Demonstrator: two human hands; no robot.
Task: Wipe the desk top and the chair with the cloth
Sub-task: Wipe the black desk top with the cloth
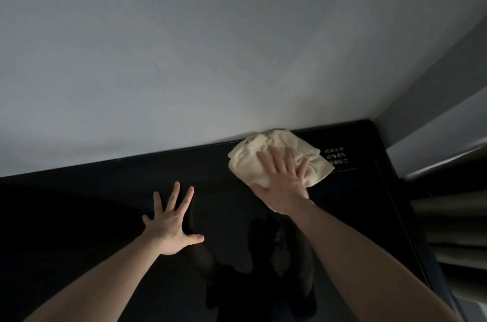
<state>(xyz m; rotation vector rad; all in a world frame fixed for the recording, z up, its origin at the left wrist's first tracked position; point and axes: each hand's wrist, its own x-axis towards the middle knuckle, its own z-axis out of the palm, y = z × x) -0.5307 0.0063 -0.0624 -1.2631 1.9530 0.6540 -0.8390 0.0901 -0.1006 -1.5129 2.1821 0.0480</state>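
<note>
Head view had your right hand point(283, 184) pressed flat on the cloth point(276, 157), fingers spread over it rather than curled around it, so nothing was pinched; the palm simply bore down on the fabric. That cloth was a cream, crumpled towel bunched near the far right corner of the desk top point(105, 203), its back edge touching or just short of the wall point(210, 44); which, the picture did not settle. Your left hand point(171, 224) lay open as well, fingers splayed wide and holding nothing, planted on the bare dark surface nearer you and well apart from the cloth. The desk top was glossy black, dark enough to throw back a dim reflection of your arms and a shadowy figure between them. Just beyond the cloth, a small label point(336, 157) of white characters sat on the surface, too small to read. The wall behind was plain pale grey with one faint short mark point(157, 68) on it, and it met a second grey wall point(434, 97) at the right corner. Beside the desk's right edge hung pale folds like a curtain point(456, 229).
</note>
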